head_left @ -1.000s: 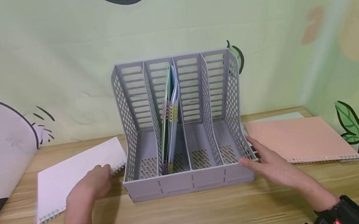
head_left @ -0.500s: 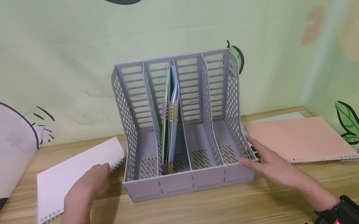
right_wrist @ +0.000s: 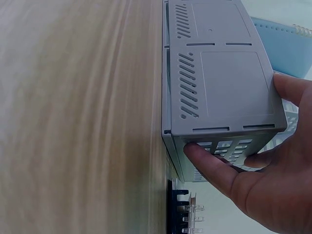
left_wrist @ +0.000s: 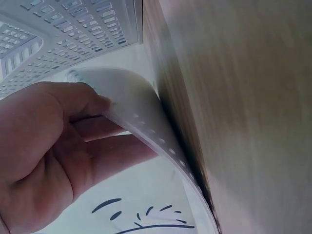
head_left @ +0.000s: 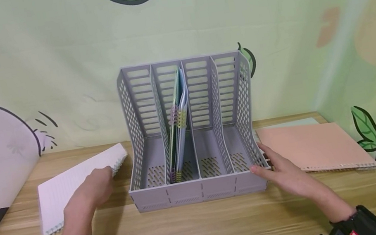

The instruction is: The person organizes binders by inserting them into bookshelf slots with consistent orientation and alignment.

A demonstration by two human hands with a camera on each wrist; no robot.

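My left hand [head_left: 92, 193] pinches the spiral-bound edge of a white lined notebook [head_left: 57, 187] left of the rack. In the left wrist view, the notebook [left_wrist: 139, 114] bends upward from the table where thumb and fingers hold it. A grey file rack [head_left: 219, 187] with several upright compartments stands in the middle. My right hand [head_left: 290, 175] grips its front right corner. The right wrist view shows that hand [right_wrist: 273, 190] with its thumb on the rack's front [right_wrist: 234, 87] and fingers against the perforated side. Slim spiral notebooks [head_left: 178, 123] lean in the second compartment from the left.
Right of the rack lies a pink spiral notebook [head_left: 321, 146], with a pale green one [head_left: 306, 121] showing behind it. A printed cloth backdrop [head_left: 81, 69] rises directly behind the wooden table [head_left: 193, 234].
My left hand has shifted slightly to the left and upward, raising the white notebook's near right edge and sliding it a little. The right hand and the rack have stayed put.
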